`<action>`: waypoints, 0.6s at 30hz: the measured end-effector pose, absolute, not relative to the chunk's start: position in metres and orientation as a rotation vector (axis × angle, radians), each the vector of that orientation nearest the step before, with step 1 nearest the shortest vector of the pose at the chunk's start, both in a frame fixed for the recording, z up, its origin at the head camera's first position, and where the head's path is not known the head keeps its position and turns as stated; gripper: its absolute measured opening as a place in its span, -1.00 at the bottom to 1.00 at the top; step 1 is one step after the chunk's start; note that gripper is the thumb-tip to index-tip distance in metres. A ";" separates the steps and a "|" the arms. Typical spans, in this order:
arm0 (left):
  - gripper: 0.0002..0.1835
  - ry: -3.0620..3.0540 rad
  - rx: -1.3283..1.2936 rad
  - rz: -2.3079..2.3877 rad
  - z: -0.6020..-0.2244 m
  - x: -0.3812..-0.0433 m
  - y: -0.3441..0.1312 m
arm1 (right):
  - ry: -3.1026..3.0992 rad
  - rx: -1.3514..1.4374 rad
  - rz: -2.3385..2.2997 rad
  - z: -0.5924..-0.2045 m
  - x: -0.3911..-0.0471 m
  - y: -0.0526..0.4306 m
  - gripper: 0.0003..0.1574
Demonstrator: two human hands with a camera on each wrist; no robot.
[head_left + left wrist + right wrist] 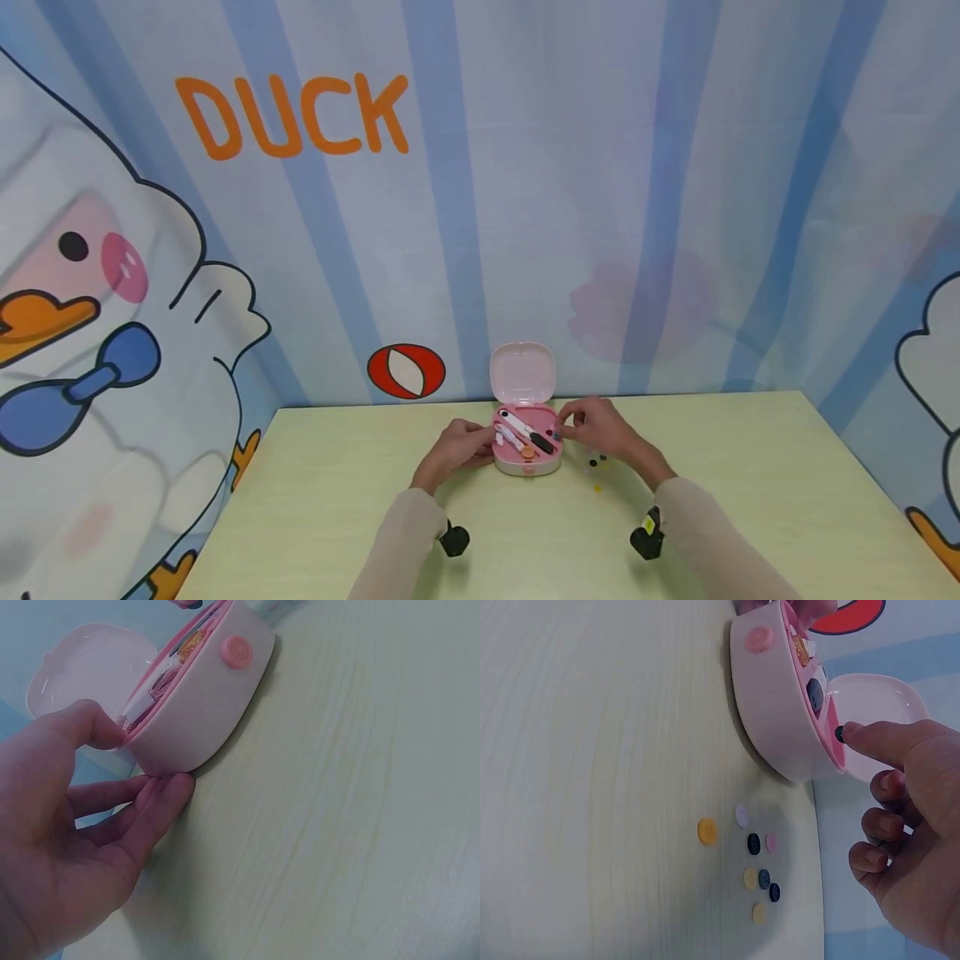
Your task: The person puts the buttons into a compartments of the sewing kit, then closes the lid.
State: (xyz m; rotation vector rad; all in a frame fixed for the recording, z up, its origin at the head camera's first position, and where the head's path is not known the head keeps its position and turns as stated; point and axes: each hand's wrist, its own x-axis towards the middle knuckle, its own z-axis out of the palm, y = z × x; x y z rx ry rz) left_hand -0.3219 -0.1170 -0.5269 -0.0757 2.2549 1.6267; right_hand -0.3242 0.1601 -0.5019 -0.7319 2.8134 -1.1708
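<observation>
A small pink-and-white sewing box point(513, 468) stands at the back of the table with its lid point(522, 372) raised. A white tool with a black end point(525, 428) lies slantwise inside, beside a bundle of thread point(163, 681) and a small orange item point(528, 452). My left hand point(457, 446) grips the box's left side, thumb at the rim and fingers low on the wall. Over the right compartment, my right hand point(600, 427) pinches a dark button point(840, 734) at its fingertips; the other fingers are loosely curled.
To the right of the box, several loose buttons lie on the table point(337, 500), among them an orange button point(706, 831), a black button point(754, 844) and a pink button point(771, 843). A striped curtain point(517, 208) with duck drawings hangs right behind the table's back edge.
</observation>
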 end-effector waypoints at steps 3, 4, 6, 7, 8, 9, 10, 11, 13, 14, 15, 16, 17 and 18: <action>-0.45 2.257 -0.079 1.627 -0.527 -0.322 -0.117 | 2.809 -0.722 -1.173 -0.503 -0.325 0.158 -0.95; -0.45 2.256 -0.081 1.629 -0.527 -0.322 -0.117 | 2.808 -0.718 -1.173 -0.504 -0.326 0.158 -0.95; -0.44 2.260 -0.082 1.627 -0.527 -0.322 -0.117 | 2.811 -0.688 -1.161 -0.505 -0.327 0.156 -0.95; -0.44 2.263 -0.082 1.624 -0.527 -0.322 -0.117 | 2.812 -0.670 -1.156 -0.506 -0.328 0.155 -0.95; -0.44 2.265 -0.081 1.624 -0.527 -0.322 -0.117 | 2.811 -0.652 -1.153 -0.507 -0.329 0.154 -0.95; -0.44 2.268 -0.080 1.621 -0.527 -0.322 -0.117 | 2.808 -0.635 -1.154 -0.507 -0.329 0.153 -0.96; -0.43 2.273 -0.080 1.616 -0.527 -0.322 -0.117 | 2.809 -0.618 -1.149 -0.508 -0.330 0.152 -0.96; -0.44 2.276 -0.081 1.613 -0.526 -0.321 -0.117 | 2.809 -0.600 -1.143 -0.508 -0.330 0.151 -0.96; -0.43 2.279 -0.085 1.607 -0.527 -0.321 -0.117 | 2.806 -0.584 -1.143 -0.507 -0.331 0.149 -0.95; -0.44 2.280 -0.086 1.606 -0.527 -0.322 -0.117 | 2.804 -0.578 -1.143 -0.507 -0.331 0.148 -0.95; -0.44 2.280 -0.087 1.606 -0.527 -0.322 -0.117 | 2.803 -0.574 -1.145 -0.507 -0.332 0.147 -0.95; -0.44 2.277 -0.087 1.609 -0.528 -0.322 -0.117 | 2.802 -0.573 -1.145 -0.506 -0.332 0.146 -0.95; -0.44 2.272 -0.088 1.613 -0.528 -0.322 -0.117 | 2.800 -0.572 -1.150 -0.506 -0.333 0.145 -0.95; -0.44 2.269 -0.085 1.616 -0.528 -0.323 -0.117 | 2.798 -0.568 -1.157 -0.505 -0.333 0.144 -0.94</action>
